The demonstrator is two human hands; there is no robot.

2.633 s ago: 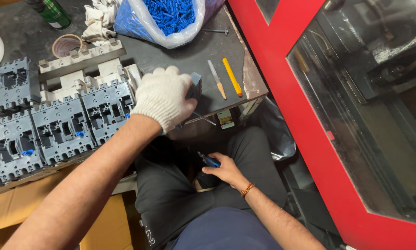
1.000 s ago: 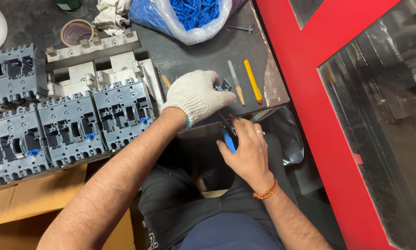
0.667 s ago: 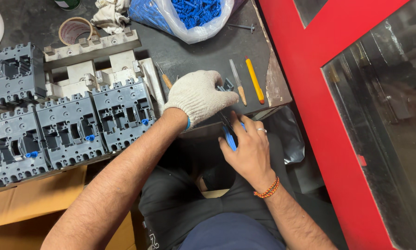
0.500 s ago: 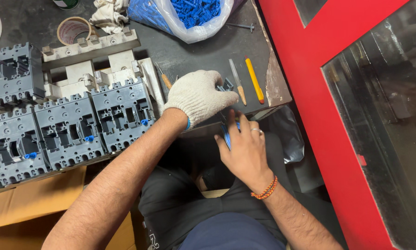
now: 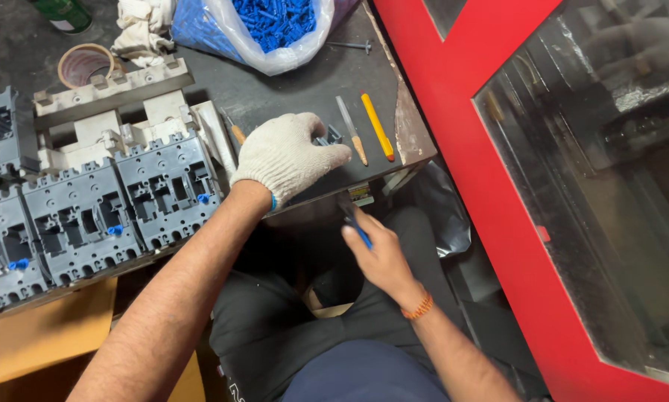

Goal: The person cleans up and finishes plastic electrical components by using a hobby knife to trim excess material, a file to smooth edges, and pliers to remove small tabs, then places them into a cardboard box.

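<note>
Gloved left hand point(image 5: 286, 156) closes over a small grey part point(image 5: 328, 137) on the dark worktable point(image 5: 290, 89), while the bare right hand point(image 5: 375, 253) grips a blue-handled tool point(image 5: 354, 223) just below the table edge.

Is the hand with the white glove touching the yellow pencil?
Apart. The head view shows bare table between the gloved left hand and the yellow pencil.
</note>
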